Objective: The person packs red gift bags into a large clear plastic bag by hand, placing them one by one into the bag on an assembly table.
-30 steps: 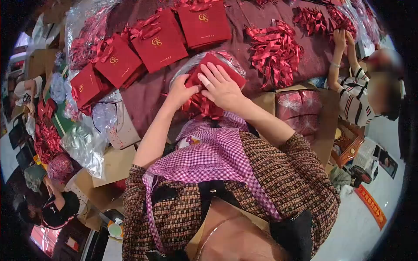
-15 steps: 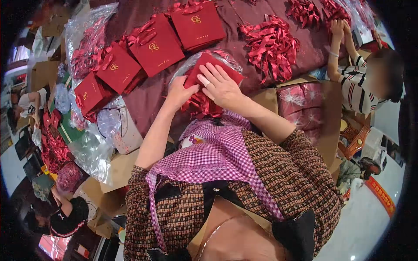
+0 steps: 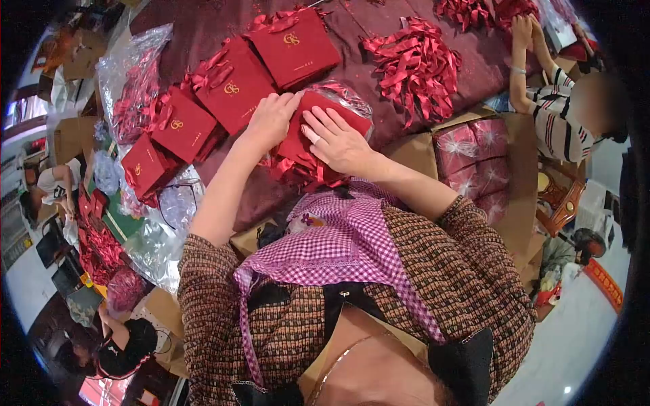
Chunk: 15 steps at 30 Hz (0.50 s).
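Observation:
A red gift bag (image 3: 291, 143) lies flat in front of me, its ribbon handles (image 3: 313, 174) toward my body. Clear plastic (image 3: 345, 89) shows beyond its far edge. My left hand (image 3: 269, 122) is closed at the bag's upper left edge, fingers bent and close together; its fingertips are partly hidden. Spread flat across the bag's right part, my right hand (image 3: 336, 143) presses down on it and wears a ring. Up and to the left, stacks of red gift bags (image 3: 237, 84) with gold lettering and red ribbons lie in a slanting row.
Red ribbon bunches (image 3: 420, 71) lie on the dark red cloth (image 3: 379, 40). At my right stands an open carton (image 3: 518, 162) holding plastic-wrapped red packs (image 3: 474, 159). A co-worker in a striped top (image 3: 558, 108) handles ribbons at the far right. More people sit at the left.
My left hand has moved up along the bag's left edge to its far corner. My right hand stays flat on the bag, shifted slightly. The view has turned a little.

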Available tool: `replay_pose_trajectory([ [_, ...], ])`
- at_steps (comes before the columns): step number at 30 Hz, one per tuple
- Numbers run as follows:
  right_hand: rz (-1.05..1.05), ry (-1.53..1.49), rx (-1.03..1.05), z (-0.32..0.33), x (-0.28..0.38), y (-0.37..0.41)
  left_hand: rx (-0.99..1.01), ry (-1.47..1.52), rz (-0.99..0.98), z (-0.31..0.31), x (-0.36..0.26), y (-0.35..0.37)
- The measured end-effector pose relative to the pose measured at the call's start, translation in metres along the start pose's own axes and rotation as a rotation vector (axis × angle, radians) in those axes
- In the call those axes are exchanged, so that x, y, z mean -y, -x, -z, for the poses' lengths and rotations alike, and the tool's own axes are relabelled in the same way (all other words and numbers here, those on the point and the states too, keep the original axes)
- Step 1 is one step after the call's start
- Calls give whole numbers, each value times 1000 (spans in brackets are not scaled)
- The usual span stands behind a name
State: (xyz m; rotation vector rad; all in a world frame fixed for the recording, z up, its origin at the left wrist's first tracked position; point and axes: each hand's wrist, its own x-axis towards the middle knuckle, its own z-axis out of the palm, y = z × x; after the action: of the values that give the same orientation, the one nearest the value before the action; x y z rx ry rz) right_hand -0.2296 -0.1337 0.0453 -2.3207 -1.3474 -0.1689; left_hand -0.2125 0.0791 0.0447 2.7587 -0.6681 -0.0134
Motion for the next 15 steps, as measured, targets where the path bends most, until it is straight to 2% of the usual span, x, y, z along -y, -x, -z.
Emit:
replay_pose_trajectory([
  [1, 5, 11, -3, 2, 1, 0, 79, 2, 5, -3, 3, -4],
  [4, 11, 24, -8, -1, -1, 1, 15, -26, -65, -16, 13, -6],
  [8, 28, 27, 11, 2, -1, 2, 91, -102, -84, -13, 14, -13],
  [10, 51, 20, 9, 6, -1, 4, -84, -62, -42, -11, 8, -18],
  [11, 56, 9, 9, 7, -1, 5, -80, -60, -52, -11, 7, -21],
  [14, 48, -11, 30, 1, 0, 10, -289, 105, 154, -3, 1, -34],
  [15, 62, -7, 47, -1, 0, 10, -302, 302, 281, 1, 1, -41],
])
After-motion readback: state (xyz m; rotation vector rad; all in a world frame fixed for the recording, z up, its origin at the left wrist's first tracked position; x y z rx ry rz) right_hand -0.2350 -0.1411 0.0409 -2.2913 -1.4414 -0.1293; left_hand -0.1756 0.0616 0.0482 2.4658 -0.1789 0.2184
